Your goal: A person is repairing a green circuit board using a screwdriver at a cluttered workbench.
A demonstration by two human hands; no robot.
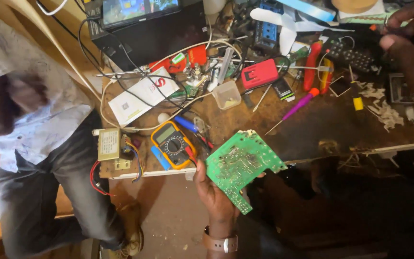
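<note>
My left hand (pixel 214 194) holds a green circuit board (pixel 239 165) by its lower edge, solder side up, just in front of the workbench's front edge. A brown strap watch sits on that wrist. My right hand (pixel 410 41) is at the far upper right, over a dark remote control (pixel 353 56), fingers curled. Whether it grips anything is unclear, since the area under the fingers is dark.
The cluttered wooden bench (pixel 307 127) carries a yellow multimeter (pixel 173 144), a red box (pixel 259 73), a clear plastic cup (pixel 227 94), a purple screwdriver (pixel 299 105), red pliers (pixel 312 64), a small transformer (pixel 109 143), a black monitor (pixel 149 29) and many cables. Another person (pixel 39 139) sits at the left.
</note>
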